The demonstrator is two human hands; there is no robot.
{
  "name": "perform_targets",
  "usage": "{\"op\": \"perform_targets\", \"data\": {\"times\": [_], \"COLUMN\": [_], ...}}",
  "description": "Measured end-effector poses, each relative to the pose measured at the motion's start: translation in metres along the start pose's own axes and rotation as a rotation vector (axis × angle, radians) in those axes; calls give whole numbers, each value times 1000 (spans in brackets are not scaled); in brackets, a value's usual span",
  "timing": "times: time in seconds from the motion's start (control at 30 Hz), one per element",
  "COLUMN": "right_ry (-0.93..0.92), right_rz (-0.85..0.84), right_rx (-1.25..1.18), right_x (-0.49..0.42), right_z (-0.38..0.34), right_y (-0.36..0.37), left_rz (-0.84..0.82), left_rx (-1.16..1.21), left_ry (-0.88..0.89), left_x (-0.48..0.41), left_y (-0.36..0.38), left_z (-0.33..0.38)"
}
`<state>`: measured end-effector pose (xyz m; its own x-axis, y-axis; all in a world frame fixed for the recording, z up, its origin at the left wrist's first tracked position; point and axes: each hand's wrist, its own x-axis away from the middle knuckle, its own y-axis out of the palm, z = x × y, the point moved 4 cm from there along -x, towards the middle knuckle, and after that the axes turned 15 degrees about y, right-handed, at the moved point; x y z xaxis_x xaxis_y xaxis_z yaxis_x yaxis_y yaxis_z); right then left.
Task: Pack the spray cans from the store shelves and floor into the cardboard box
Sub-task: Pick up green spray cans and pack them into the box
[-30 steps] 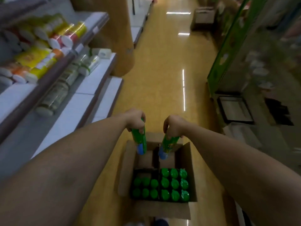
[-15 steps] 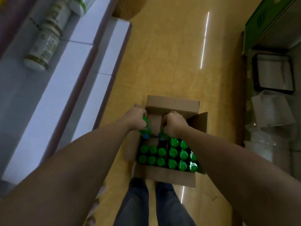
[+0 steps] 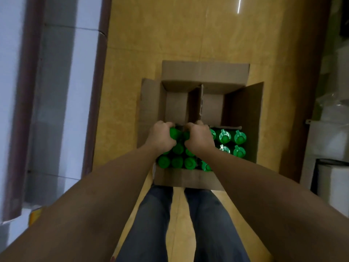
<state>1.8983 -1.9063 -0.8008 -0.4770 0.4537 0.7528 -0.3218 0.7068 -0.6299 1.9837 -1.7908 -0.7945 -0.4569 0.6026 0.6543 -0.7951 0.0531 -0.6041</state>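
An open cardboard box (image 3: 205, 72) stands on the yellow floor in front of my legs. Its near half is filled with upright spray cans with green caps (image 3: 224, 137). A cardboard divider (image 3: 201, 103) splits the far half, which shows bare cardboard. My left hand (image 3: 160, 137) grips the green cap of one can (image 3: 174, 133) inside the box's left section. My right hand (image 3: 199, 137) is curled round the cap of a second can (image 3: 186, 135) right beside it. The bodies of both cans are hidden in the box.
White store shelves with a brown edge (image 3: 98, 72) run along the left. White containers and plastic-wrapped goods (image 3: 332, 138) stand at the right. The box's right flap (image 3: 243, 120) stands upright. My legs in jeans (image 3: 154, 224) are just behind the box.
Both hands have lowered their cans from above the box down into it, next to the packed rows. The view has tilted down from the aisle onto the box.
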Motion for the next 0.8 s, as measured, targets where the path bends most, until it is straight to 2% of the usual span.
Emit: {"op": "perform_targets", "data": {"times": [0.47, 0.6, 0.8], "right_ry": [90, 94, 101], "right_rz": [-49, -46, -110], "right_rx": [-46, -53, -56], "right_x": [-116, -120, -104], "right_z": [39, 37, 41], "right_y": [111, 122, 104], "left_rz": [-101, -116, -226], "left_rx": [161, 142, 189], "left_ry": [-24, -31, -76], "left_x": [-109, -120, -107], "left_y": [122, 129, 112], "left_z": [-64, -75, -62]}}
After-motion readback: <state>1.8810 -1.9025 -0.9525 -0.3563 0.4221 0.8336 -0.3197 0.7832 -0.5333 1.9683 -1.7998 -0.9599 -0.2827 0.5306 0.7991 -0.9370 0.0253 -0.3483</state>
